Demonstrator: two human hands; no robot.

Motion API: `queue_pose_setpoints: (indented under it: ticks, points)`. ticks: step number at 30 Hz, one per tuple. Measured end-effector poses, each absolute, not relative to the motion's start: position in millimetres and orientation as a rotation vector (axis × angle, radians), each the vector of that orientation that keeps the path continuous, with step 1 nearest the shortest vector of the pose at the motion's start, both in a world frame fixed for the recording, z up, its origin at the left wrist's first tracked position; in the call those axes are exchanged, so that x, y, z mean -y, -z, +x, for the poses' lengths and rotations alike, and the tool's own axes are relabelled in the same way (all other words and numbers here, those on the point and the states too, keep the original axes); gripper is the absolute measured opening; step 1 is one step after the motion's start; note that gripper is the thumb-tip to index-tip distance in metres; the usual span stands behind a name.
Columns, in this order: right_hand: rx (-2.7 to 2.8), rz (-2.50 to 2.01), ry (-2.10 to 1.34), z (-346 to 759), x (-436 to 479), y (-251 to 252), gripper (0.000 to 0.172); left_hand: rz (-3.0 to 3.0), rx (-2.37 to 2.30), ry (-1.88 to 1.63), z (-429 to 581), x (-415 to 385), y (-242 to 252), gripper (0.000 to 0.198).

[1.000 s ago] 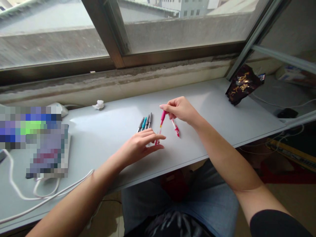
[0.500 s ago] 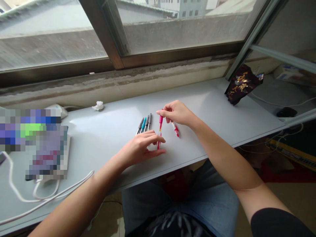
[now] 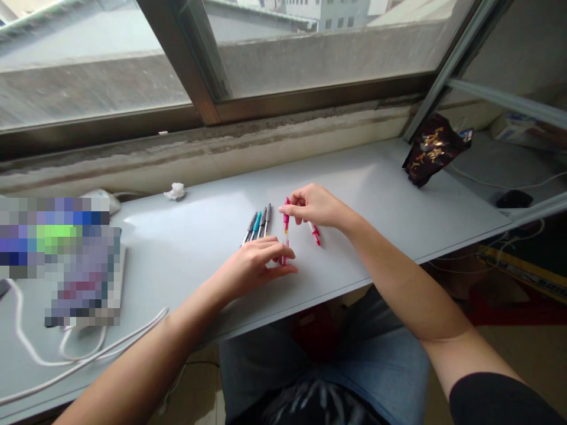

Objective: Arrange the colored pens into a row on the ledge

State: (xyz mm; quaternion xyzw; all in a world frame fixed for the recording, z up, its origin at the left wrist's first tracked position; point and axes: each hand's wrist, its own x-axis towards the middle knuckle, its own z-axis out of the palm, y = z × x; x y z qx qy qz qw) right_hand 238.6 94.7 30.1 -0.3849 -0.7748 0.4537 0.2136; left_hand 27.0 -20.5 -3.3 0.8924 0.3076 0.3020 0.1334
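Observation:
A pink pen with a clear lower barrel points toward me above the desk. My right hand pinches its pink end between thumb and fingers. Around the clear lower end curl the fingers of my left hand, with its thumb stretched out below; part of the grip is hidden. A yellowish bit shows just under the pink section. Left of the pen lies a row of several pens, among them a teal pen and a grey pen. Another pink-and-clear pen lies partly under my right hand.
A crumpled white tissue lies near the wall. A dark wrapper bag stands at the desk's right end, beside a metal frame. Blurred items and a white cable occupy the left. The desk runs below a window.
My right hand has shifted slightly down and left with the pink end of the pen, closer to my left hand. My left hand has hardly moved.

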Motion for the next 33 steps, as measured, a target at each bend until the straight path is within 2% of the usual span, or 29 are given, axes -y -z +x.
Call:
queue_pose_setpoints:
  ticks: [3,13,20,33]
  points:
    - [2.145,-1.097,-1.247,238.7,-94.6,-31.1,0.037,2.596,-0.894,-0.918,28.2,19.7,2.6,0.01]
    - [2.136,-1.071,-1.271,239.0,-95.1,-31.4,0.03,2.592,-0.9,-0.915,31.3,19.7,0.7,0.015]
    - [2.151,-1.077,-1.242,236.0,-96.8,-30.3,0.025,2.613,-0.901,-0.892,28.4,16.8,1.5,0.011]
    - [2.201,-0.97,-1.168,235.6,-92.4,-34.6,0.03,2.665,-0.873,-0.886,28.1,20.2,-1.7,0.009]
